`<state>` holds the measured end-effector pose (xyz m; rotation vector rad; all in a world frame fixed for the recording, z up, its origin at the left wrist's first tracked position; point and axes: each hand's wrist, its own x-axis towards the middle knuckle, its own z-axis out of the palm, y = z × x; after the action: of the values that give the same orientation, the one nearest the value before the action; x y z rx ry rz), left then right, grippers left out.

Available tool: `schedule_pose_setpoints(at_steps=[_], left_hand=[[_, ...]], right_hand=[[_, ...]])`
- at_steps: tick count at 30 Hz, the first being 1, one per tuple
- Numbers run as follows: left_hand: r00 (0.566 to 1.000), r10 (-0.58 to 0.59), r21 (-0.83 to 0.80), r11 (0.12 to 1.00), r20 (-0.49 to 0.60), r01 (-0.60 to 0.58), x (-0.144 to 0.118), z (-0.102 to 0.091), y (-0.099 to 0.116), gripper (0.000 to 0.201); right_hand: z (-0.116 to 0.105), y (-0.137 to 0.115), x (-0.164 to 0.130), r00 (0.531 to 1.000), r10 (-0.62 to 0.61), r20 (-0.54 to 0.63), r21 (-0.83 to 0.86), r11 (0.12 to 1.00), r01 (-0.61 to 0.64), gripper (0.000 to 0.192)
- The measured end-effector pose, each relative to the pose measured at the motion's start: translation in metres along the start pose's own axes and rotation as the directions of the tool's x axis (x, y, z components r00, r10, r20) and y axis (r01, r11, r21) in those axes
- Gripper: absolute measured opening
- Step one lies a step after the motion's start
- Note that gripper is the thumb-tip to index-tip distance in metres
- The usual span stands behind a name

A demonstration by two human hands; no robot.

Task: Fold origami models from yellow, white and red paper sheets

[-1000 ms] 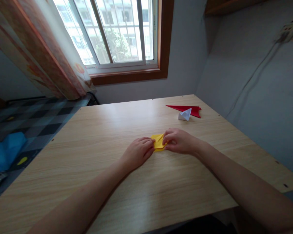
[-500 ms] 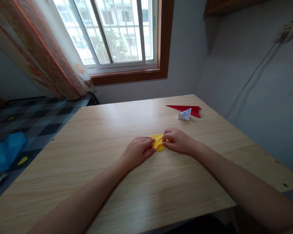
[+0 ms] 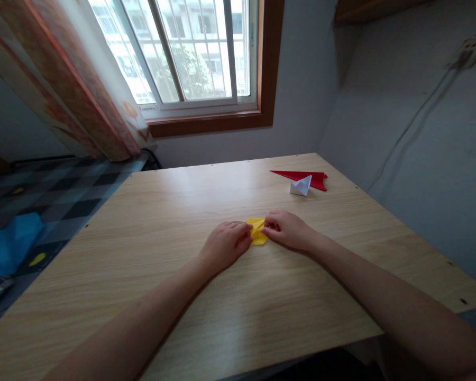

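Paper [image 3: 257, 231], yellow and already folded small, lies flat near the middle of the desk [image 3: 182, 211], pinned between two hands. The left hand [image 3: 224, 245] is curled, knuckles up, with its fingertips pressing the paper's left edge; the right hand [image 3: 287, 230] is closed in a pinch on the right edge, thumb and forefinger holding a flap. Most of the sheet is hidden under the fingers, so the exact fold in progress cannot be made out.

Several things could go wrong, as a judgement from this pose. The piece is small and the desk looks smooth, so if the left hand eases its pressure while the right pulls, the paper may slide or rotate and the crease would land off its line. Pinching hard on so small a flap could tear it or crush layers beneath. Because the fingers cover the edges, corners may not meet, and a misaligned crease in many layers is hard to undo cleanly. Pressing from both sides at once could also buckle the middle upward.

A white fold [image 3: 300, 186] and a red fold [image 3: 301, 175] sit well apart at the far right of the desk, touching or overlapping each other, clear of the working hands.
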<state>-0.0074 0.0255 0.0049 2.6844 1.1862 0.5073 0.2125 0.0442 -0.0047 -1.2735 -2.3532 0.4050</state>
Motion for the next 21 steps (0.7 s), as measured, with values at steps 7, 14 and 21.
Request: schedule_pose_setpoints(at_steps=[7,14,21], left_hand=[[1.0,0.013,0.004,1.0,-0.008,-0.013,0.0005,-0.0002,0.0004,0.013],[0.999,0.046,0.02,0.999,0.005,-0.047,-0.0004,-0.0001,-0.0013,0.017],[0.996,0.088,0.006,0.996,-0.031,-0.087,-0.0004,0.0017,-0.0024,0.022]], right_hand=[[0.0016,-0.0038,0.0006,0.999,0.036,0.009,-0.031,0.999,-0.036,0.016],[0.0038,-0.005,0.0005,0.997,0.072,0.003,-0.07,0.995,-0.072,0.017],[0.006,-0.0083,0.0019,0.993,0.119,0.013,-0.135,0.984,-0.116,0.017]])
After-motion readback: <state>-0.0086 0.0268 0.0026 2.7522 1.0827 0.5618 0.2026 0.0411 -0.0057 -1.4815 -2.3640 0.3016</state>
